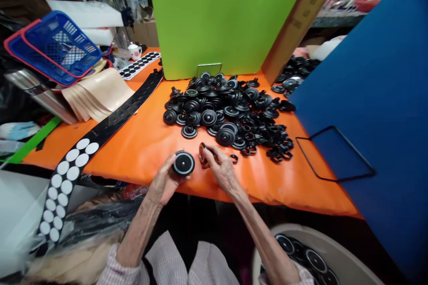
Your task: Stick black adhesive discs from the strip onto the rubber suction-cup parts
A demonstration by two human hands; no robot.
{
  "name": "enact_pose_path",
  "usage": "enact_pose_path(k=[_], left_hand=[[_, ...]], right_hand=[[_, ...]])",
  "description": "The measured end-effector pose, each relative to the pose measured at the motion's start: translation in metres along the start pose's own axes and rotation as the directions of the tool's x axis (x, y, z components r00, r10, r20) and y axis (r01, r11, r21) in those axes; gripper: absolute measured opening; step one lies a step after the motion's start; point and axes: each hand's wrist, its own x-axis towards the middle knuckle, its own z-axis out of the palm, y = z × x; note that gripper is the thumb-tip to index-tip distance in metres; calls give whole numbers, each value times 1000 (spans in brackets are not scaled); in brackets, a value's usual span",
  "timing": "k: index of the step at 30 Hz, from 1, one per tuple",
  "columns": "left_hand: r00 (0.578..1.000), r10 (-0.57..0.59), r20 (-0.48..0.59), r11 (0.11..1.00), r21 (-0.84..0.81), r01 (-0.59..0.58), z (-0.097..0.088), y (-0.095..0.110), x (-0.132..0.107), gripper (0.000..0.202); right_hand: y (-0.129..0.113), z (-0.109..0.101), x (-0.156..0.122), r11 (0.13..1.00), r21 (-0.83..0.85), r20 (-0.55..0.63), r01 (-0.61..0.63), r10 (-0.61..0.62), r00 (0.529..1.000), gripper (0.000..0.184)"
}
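Note:
My left hand (164,183) is wrapped around a round black disc (183,163) with a grey ring and a small bright dot at its centre, face up. In my right hand (222,168) a small round piece (202,153) with a dark rim and reddish-brown face is pinched, tilted nearly edge-on. It is beside the disc, apart from it. Just beyond both hands lies a heap of black stepped discs (209,117). Several small black rings (276,156) lie at the heap's right side, and one loose ring (233,158) is close to my right hand.
An orange-covered table (140,151) carries everything. A black strip with white round stickers (72,155) hangs over its left edge. Behind stands a green panel (230,18); a blue panel (374,98) stands right. A blue basket (63,49) is back left; a tub (347,254) holds discs below right.

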Motion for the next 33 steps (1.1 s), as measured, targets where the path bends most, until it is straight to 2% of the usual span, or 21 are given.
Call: enact_pose_path(k=[3,5,6,7,8,10,12,13,14,16,19,21,23,25,27,29,31,33], left_hand=[[999,37,17,998,59,-38,-4,2,5,33],[992,129,9,964,232,-127,-9,5,11,39],[980,201,12,912,362,-191,-11,6,13,41],[957,287,30,824,502,-263,-15,7,16,42],[922,381,66,697,635,-333,-18,7,18,41],[827,527,197,371,822,-432,-25,4,21,35],[750,551,367,56,880,-472,-30,-2,22,29],[731,521,440,-60,873,-483,-32,-5,21,27],[722,488,490,-134,859,-493,-34,-8,20,27],[713,497,494,-184,863,-470,-35,-11,16,34],[736,590,333,-189,943,-276,-35,-9,13,47],[791,550,269,-231,959,-165,-34,-6,14,47],[836,482,262,-247,956,-157,-33,-4,14,42],[842,463,277,-183,959,-214,-30,-4,13,40],[842,463,277,-44,956,-291,-26,-4,11,40],[859,462,222,142,937,-318,-22,-4,8,41],[908,403,110,370,888,-272,-17,-4,4,42],[969,245,21,628,758,-175,-11,-3,-1,46]], right_hand=[[4,-9,10,991,-109,12,84,-83,996,34],[10,-21,9,941,-315,-68,120,-149,987,34],[14,-27,7,892,-437,-106,116,-179,978,34],[20,-34,3,832,-545,-128,103,-204,971,33],[27,-40,-2,778,-621,-122,96,-217,969,32],[40,-49,-10,704,-699,-51,123,-220,974,29],[49,-53,-16,687,-711,2,150,-211,978,29],[52,-53,-18,696,-703,-1,148,-209,978,29],[52,-53,-19,717,-681,-7,149,-211,978,29],[50,-50,-21,774,-609,-3,173,-220,975,29],[42,-46,-22,843,-481,103,240,-217,971,29],[39,-45,-20,857,-448,198,254,-182,963,31],[39,-47,-15,857,-452,245,245,-145,959,31],[41,-50,-10,845,-486,224,222,-125,967,28],[42,-55,-8,834,-518,180,192,-113,977,27],[41,-58,-11,834,-521,174,183,-107,979,28],[37,-59,-16,848,-495,214,187,-90,973,27],[29,-58,-23,864,-472,241,175,-65,968,24]])
